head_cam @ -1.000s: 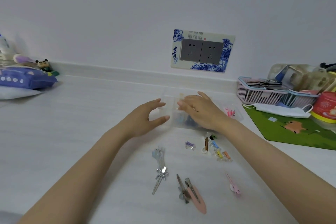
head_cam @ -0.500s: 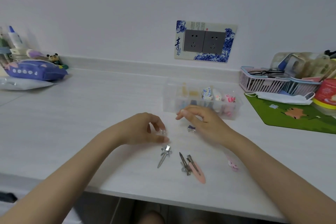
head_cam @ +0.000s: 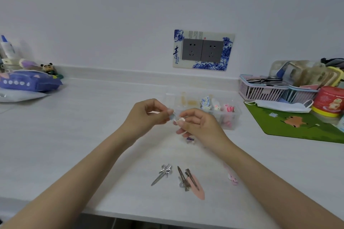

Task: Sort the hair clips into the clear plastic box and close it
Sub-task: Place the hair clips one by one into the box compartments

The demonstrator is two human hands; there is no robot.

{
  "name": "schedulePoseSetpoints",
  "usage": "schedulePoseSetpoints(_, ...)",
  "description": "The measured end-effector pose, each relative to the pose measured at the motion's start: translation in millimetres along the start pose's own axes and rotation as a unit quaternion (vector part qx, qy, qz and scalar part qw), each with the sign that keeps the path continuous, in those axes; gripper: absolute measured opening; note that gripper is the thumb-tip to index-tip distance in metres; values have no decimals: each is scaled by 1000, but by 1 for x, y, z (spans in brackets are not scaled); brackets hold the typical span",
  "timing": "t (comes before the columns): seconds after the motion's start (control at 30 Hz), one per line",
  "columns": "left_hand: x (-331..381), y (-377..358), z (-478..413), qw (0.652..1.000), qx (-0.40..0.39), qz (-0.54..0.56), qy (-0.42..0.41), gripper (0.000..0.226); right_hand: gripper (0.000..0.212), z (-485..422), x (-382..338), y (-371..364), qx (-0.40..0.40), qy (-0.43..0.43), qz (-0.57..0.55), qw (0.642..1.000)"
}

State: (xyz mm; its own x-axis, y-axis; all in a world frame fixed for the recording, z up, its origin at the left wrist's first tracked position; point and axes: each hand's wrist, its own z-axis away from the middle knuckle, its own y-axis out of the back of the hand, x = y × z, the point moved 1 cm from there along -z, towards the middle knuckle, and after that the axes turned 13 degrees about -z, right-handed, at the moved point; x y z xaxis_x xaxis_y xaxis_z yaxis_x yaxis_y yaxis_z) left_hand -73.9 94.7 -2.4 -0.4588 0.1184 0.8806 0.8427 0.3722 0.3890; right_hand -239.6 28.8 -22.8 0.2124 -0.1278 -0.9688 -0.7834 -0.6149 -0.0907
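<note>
The clear plastic box stands open on the white desk, several colourful clips in its compartments. Just in front of it, my left hand and my right hand meet above the desk. Both pinch a small pale-blue hair clip between their fingertips. Under my right hand lies a small purple clip. Nearer to me lie a silver bow clip, a pink and metal clip pair, and a pink clip partly hidden by my right forearm.
A green mat with a white face mask lies right of the box. Pink baskets and a red tin stand behind it. A purple pouch sits far left. The desk's front edge runs close below the clips.
My hands left the box, dropped to the loose clips, then rose with a small clip held between them. The view tilted down and back.
</note>
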Motion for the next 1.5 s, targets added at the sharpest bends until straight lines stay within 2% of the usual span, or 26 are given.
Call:
schedulePoseSetpoints(0.1, 4, -6, -12, 1000, 7, 3, -16, 15, 13, -6, -7, 5, 60, 15, -44, 997)
schedulePoseSetpoints(0.17, 1, -8, -23, 998, 17, -38, -43, 16, 15, -15, -16, 12, 97, 24, -45, 994)
schedulePoseSetpoints(0.27, -10, -7, -37, 980, 49, -160, -104, 17, 10, -38, -30, 24, 113, 41, 39, 992)
schedulePoseSetpoints(0.33, -21, -5, -40, 964, 50, -236, -116, 27, 9, -58, -36, 34, 120, 52, 106, 986)
schedulePoseSetpoints(0.5, -47, -3, -41, 930, -36, -352, -102, 52, 13, -103, -35, 46, 89, 55, 215, 971)
schedulePoseSetpoints(0.67, -47, -4, -42, 926, -34, -357, -114, 54, 13, -123, -14, 39, 7, 2, 290, 957)
schedulePoseSetpoints(0.8, -49, -3, -41, 927, -42, -355, -117, 54, 20, -119, -9, 38, 20, 50, 375, 925)
schedulePoseSetpoints(0.97, -43, -3, -36, 930, -8, -332, -157, 56, 9, -82, -24, 45, 28, 91, 320, 943)
schedulePoseSetpoints(1.1, -26, -14, -27, 928, -7, -290, -234, 36, 7, -38, -33, 58, -7, 77, 284, 956)
schedulePoseSetpoints(1.17, -21, -26, -22, 935, -57, -274, -217, 30, 5, -21, -27, 68, -28, 37, 300, 953)
schedulePoseSetpoints(1.27, -23, -41, -21, 924, -121, -320, -169, 27, 10, -4, -14, 81, -11, -10, 340, 940)
schedulePoseSetpoints(1.4, -28, -48, -18, 921, -142, -341, -126, 30, 33, 5, -5, 85, -20, -29, 388, 921)
schedulePoseSetpoints(1.5, -30, -50, -18, 929, -152, -314, -126, 22, 44, 7, -4, 83, -42, -45, 424, 904)
